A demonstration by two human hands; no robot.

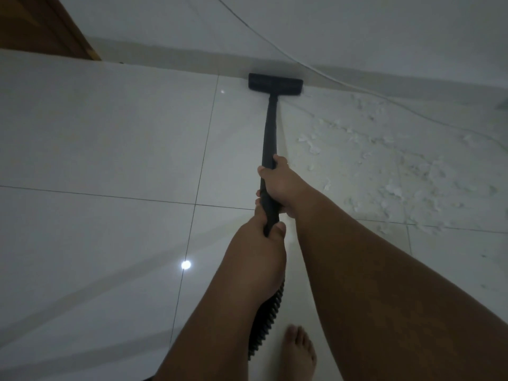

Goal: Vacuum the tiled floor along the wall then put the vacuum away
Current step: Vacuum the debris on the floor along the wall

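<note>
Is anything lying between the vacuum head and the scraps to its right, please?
Yes, a thin white cord drops off the wall just right of the vacuum head and trails behind the scraps.

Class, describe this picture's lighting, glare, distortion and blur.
Head view: dim overall, so the vacuum wand shows little detail; a bright glare spot on the glossy tiled floor; wide-angle lens swells the near right forearm; the bare foot is slightly blurred.

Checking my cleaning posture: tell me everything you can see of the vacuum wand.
The vacuum wand is a straight black tube, matte plastic by its look. Its wide rectangular floor head sits flat on the tiled floor against the base of the wall. The right hand grips mid-tube, the left hand just behind, where a ribbed hose begins.
</note>
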